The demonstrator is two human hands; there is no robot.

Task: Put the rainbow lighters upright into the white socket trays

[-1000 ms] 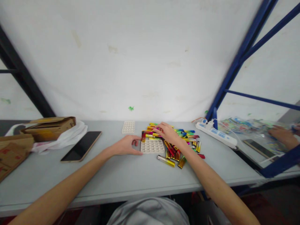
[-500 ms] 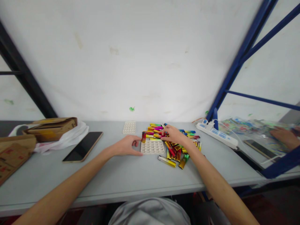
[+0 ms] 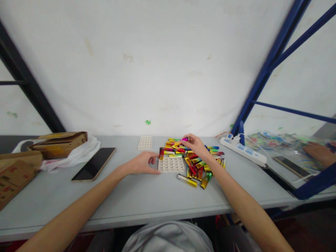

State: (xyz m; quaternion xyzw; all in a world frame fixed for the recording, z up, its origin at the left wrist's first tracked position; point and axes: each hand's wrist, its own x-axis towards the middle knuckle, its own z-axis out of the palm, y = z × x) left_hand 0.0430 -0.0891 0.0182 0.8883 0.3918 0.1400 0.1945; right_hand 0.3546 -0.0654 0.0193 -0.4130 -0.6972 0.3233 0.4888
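My left hand (image 3: 143,163) rests at the left side of a white tray with rows of round holes (image 3: 172,165), thumb at its near corner and fingers at its far corner. One red and gold lighter (image 3: 161,153) stands upright in the tray's far left corner. Above the pile, my right hand (image 3: 195,145) pinches a pink and gold lighter (image 3: 181,141) between thumb and fingers. Beneath and around that hand lies a heap of shiny lighters (image 3: 193,167) in red, gold, green and blue. A yellow and silver lighter (image 3: 187,180) lies at the heap's near edge.
A second white tray (image 3: 145,142) lies near the wall. To the left are a phone (image 3: 94,163), a white plastic bag (image 3: 90,148) and cardboard boxes (image 3: 63,145). A power strip (image 3: 244,151) lies right, beside a blue frame post (image 3: 258,84). Another person's hand (image 3: 319,153) shows far right.
My right hand has lifted from the heap with a pink and gold lighter in its fingers. My left hand and the tray have stayed in place.
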